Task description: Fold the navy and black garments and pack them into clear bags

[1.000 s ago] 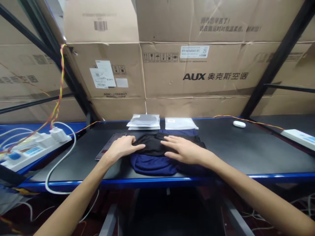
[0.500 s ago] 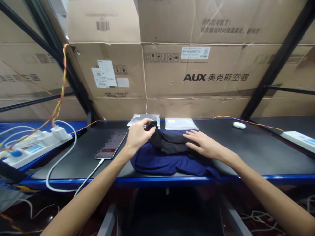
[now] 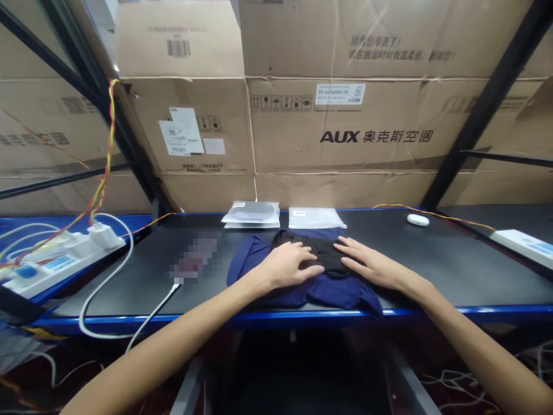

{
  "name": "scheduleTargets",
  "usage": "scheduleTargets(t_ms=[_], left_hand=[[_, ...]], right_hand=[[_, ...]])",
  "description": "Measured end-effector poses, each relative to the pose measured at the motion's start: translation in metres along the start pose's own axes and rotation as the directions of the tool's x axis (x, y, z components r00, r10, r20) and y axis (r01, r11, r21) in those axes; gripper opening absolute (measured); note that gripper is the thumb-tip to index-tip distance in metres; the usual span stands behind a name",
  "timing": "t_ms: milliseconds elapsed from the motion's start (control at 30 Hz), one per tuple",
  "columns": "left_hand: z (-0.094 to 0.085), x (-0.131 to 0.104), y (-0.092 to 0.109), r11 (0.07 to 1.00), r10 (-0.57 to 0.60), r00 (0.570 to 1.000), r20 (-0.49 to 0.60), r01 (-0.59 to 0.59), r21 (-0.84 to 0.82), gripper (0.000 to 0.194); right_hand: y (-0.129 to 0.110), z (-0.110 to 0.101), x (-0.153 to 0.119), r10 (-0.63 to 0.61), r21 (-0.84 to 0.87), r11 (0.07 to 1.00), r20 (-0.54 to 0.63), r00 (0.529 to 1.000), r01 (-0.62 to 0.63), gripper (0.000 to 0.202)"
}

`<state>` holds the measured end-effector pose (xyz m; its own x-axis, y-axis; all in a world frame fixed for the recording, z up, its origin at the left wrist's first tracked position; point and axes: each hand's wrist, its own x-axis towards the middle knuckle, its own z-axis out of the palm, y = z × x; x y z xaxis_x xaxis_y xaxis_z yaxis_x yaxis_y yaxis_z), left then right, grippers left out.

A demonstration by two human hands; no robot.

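Observation:
A black cloth (image 3: 326, 255) lies on top of a dark blue cloth (image 3: 248, 259) near the middle of the black tabletop. My left hand (image 3: 294, 265) rests on the left part of the black cloth, fingers spread and pointing right. On the right side, my right hand (image 3: 367, 262) lies with fingers apart over the edge of the black and blue cloths. The palms face down, and neither hand grips anything. Part of each cloth is hidden under the hands.
Behind the cloths lie flat plastic packets (image 3: 251, 213) and another packet (image 3: 317, 218). A blurred phone (image 3: 196, 259) with a white cable is at left, beyond it a power strip (image 3: 64, 259). A small white case (image 3: 417, 219) and a white strip (image 3: 525, 245) are at right.
My left hand has let go of the black cloth's left end and moved right and down, flat onto it. The cloth's raised end now lies down. My right hand has barely moved.

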<state>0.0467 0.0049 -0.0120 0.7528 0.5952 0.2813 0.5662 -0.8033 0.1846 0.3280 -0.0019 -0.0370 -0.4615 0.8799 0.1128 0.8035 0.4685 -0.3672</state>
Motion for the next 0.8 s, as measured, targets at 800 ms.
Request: scheduleTargets(t_ms=[800], left_hand=[[-0.03,-0.007,-0.017,0.773,-0.603,0.797,0.026,0.576,0.264,0.042]], right_hand=[[0.001,0.007,-0.002,-0.02,-0.005,1.0,-0.011,1.0,0.02,0.062]])
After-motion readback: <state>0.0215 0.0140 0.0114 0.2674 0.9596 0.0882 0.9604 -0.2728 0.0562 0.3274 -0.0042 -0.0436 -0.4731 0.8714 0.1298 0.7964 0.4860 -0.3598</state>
